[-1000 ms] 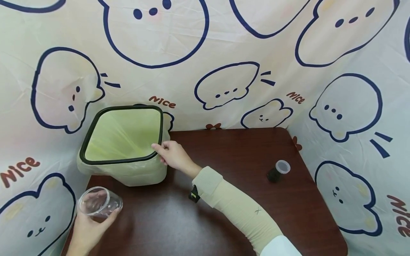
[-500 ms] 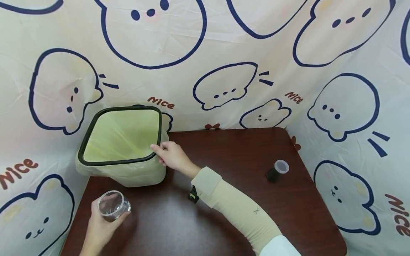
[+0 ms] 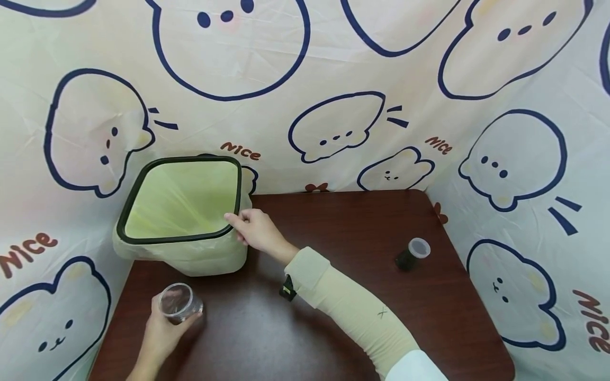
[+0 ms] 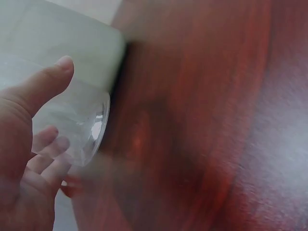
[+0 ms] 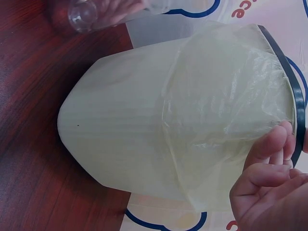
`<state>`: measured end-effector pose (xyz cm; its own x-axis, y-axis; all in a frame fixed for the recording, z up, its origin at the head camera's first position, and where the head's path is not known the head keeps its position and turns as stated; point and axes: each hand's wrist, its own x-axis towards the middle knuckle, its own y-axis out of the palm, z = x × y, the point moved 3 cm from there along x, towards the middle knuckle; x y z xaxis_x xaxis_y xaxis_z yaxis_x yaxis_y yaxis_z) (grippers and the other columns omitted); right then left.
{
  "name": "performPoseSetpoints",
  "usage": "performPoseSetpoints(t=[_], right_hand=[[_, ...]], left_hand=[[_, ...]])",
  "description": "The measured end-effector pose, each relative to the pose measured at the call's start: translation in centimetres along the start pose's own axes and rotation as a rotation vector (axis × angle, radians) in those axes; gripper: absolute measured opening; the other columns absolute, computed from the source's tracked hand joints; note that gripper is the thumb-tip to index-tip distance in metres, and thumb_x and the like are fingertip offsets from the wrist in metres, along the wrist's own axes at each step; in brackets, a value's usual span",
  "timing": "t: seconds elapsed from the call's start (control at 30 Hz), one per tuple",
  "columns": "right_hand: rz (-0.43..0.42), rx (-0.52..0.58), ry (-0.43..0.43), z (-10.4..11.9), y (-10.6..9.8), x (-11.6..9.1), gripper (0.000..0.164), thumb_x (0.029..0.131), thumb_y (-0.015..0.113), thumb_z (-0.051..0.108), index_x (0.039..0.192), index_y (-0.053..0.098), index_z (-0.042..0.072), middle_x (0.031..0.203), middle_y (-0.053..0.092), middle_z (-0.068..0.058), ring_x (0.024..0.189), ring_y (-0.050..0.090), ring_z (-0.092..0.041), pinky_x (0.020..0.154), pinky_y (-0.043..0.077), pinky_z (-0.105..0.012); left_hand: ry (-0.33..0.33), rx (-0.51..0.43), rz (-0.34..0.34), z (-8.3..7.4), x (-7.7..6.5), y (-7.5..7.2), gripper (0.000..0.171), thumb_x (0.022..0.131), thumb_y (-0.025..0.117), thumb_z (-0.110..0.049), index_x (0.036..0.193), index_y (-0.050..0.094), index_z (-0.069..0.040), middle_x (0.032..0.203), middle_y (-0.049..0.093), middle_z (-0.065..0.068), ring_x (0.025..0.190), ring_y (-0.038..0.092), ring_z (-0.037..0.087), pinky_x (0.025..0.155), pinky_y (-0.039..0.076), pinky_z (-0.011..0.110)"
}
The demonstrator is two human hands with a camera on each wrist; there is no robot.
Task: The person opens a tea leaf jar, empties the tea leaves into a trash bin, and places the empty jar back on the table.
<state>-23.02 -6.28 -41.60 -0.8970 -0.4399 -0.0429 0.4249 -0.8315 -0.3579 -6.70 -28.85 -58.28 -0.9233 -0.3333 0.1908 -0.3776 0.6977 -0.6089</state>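
Observation:
My left hand (image 3: 162,336) holds a clear plastic cup (image 3: 190,307) by its side, thumb on one side and fingers on the other. The cup's open mouth faces up, near the table's left edge. In the left wrist view the see-through cup (image 4: 79,130) shows fingers behind it. Whether its base touches the table I cannot tell. My right hand (image 3: 259,233) pinches the dark rim of a pale green trash bin (image 3: 205,262) at its near right corner. A thin plastic bag (image 5: 216,106) lines the bin and folds down over its outside, as the right wrist view shows.
A small container (image 3: 406,260) with dark contents and a whitish round top stands on the right part of the brown table (image 3: 333,222). A cartoon-print cloth (image 3: 267,121) hangs behind and at both sides. The bin stands at the table's back left corner.
My left hand has moved to the right with the cup, away from the table's left edge, and the cup has become more upright. The right hand keeps its place on the bin's rim.

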Motion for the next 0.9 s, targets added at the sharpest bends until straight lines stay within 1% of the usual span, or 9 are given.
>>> performPoseSetpoints(t=[0.07, 0.17, 0.23, 0.3, 0.33, 0.53, 0.6, 0.73, 0.9], right_hand=[[0.004, 0.007, 0.001, 0.0, 0.1, 0.0, 0.046, 0.091, 0.054, 0.048, 0.066, 0.052, 0.009, 0.056, 0.057, -0.004, 0.051, 0.055, -0.023, 0.045, 0.037, -0.025], [0.007, 0.008, 0.002, -0.1, 0.1, 0.1, 0.046, 0.091, 0.054, 0.048, 0.066, 0.053, 0.01, 0.056, 0.057, -0.005, 0.052, 0.055, -0.025, 0.045, 0.037, -0.024], [0.008, 0.007, -0.001, -0.1, 0.1, 0.1, 0.046, 0.091, 0.054, 0.048, 0.067, 0.053, 0.01, 0.056, 0.057, -0.004, 0.051, 0.055, -0.023, 0.045, 0.037, -0.024], [0.004, 0.005, -0.001, -0.1, 0.0, 0.1, 0.045, 0.091, 0.054, 0.048, 0.067, 0.053, 0.01, 0.055, 0.056, -0.001, 0.048, 0.051, -0.014, 0.046, 0.038, -0.024], [0.004, 0.008, -0.001, -0.1, 0.0, 0.0, 0.045, 0.091, 0.054, 0.048, 0.067, 0.053, 0.01, 0.054, 0.055, -0.001, 0.049, 0.051, -0.013, 0.046, 0.038, -0.024], [0.006, 0.004, -0.001, -0.2, 0.1, 0.0, 0.046, 0.091, 0.053, 0.048, 0.067, 0.053, 0.01, 0.054, 0.056, -0.001, 0.052, 0.054, -0.021, 0.046, 0.038, -0.024], [0.001, -0.008, -0.005, -0.3, 0.1, 0.1, 0.046, 0.091, 0.053, 0.049, 0.066, 0.053, 0.01, 0.054, 0.056, -0.001, 0.051, 0.054, -0.02, 0.045, 0.038, -0.024], [-0.01, -0.024, -0.007, -0.5, 0.1, 0.3, 0.047, 0.09, 0.052, 0.051, 0.066, 0.053, 0.011, 0.054, 0.056, 0.001, 0.047, 0.053, -0.016, 0.045, 0.038, -0.024], [-0.005, -0.021, -0.007, -0.5, 0.1, 0.3, 0.048, 0.09, 0.052, 0.051, 0.065, 0.053, 0.011, 0.054, 0.056, 0.001, 0.048, 0.053, -0.016, 0.045, 0.038, -0.024]], left_hand=[[-0.008, 0.01, 0.01, 0.4, 0.0, 0.2, 0.089, 0.054, 0.091, -0.012, 0.126, 0.039, -0.003, 0.112, 0.058, 0.007, 0.095, 0.046, -0.004, 0.08, 0.028, 0.008], [-0.019, 0.013, 0.016, 0.7, 0.0, 0.5, 0.09, 0.054, 0.091, -0.012, 0.126, 0.039, -0.003, 0.112, 0.058, 0.007, 0.095, 0.044, -0.007, 0.081, 0.027, 0.008], [-0.019, -0.001, 0.013, 0.8, 0.0, 0.6, 0.089, 0.054, 0.091, -0.011, 0.126, 0.039, -0.003, 0.112, 0.058, 0.006, 0.095, 0.044, -0.009, 0.081, 0.027, 0.006], [-0.015, -0.019, 0.008, 1.0, 0.2, 0.7, 0.088, 0.053, 0.091, -0.008, 0.125, 0.04, -0.002, 0.112, 0.058, 0.006, 0.096, 0.044, -0.009, 0.081, 0.026, 0.005], [-0.014, -0.026, 0.007, 1.1, 0.3, 0.8, 0.088, 0.053, 0.091, -0.008, 0.125, 0.04, -0.002, 0.112, 0.058, 0.006, 0.095, 0.044, -0.01, 0.081, 0.026, 0.004], [-0.037, -0.046, 0.02, 1.5, 0.3, 1.0, 0.086, 0.055, 0.09, -0.009, 0.125, 0.04, -0.004, 0.113, 0.058, 0.006, 0.096, 0.044, -0.011, 0.081, 0.027, 0.004], [-0.043, -0.046, 0.021, 1.6, 0.3, 1.1, 0.086, 0.056, 0.09, -0.011, 0.125, 0.04, -0.005, 0.113, 0.058, 0.006, 0.096, 0.045, -0.011, 0.08, 0.027, 0.005], [-0.034, -0.045, 0.016, 1.7, 0.6, 1.2, 0.086, 0.056, 0.09, -0.011, 0.125, 0.04, -0.005, 0.114, 0.058, 0.005, 0.097, 0.044, -0.011, 0.081, 0.027, 0.004], [-0.023, -0.067, 0.015, 1.8, 0.7, 1.4, 0.086, 0.055, 0.09, -0.009, 0.125, 0.04, -0.004, 0.115, 0.058, 0.007, 0.098, 0.043, -0.014, 0.083, 0.026, 0.003]])
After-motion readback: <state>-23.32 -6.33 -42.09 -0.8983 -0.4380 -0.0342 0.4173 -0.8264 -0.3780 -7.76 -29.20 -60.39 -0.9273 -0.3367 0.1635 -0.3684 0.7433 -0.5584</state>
